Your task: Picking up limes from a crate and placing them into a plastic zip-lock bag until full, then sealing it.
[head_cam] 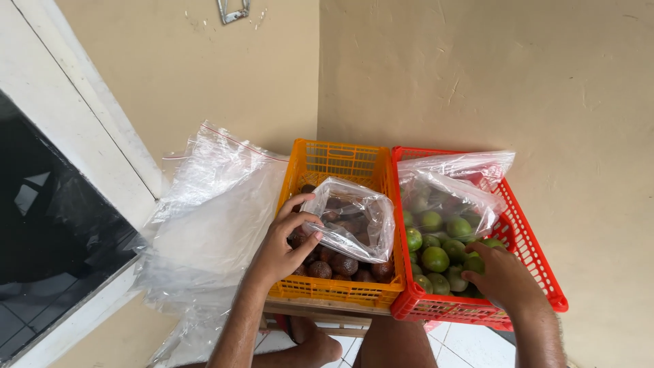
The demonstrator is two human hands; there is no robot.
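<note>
Here, left hand (285, 247) pinching clear bag (354, 218)

**Two crates of fruit, a hand at each**

At centre frame, the left hand (283, 249) is pinching the edge of a small clear plastic bag (354, 218) lying open over the dark brown fruit (344, 264) in the orange crate (334, 163). To the lower right, the right hand (501, 272) is reaching into the red crate (528, 252), its fingers resting among the green fruit (434, 259), with another clear bag (453, 184) lying above them. A large pile of clear plastic sheeting (211, 218) is spreading across the left, beside a white window frame (82, 129).
</note>
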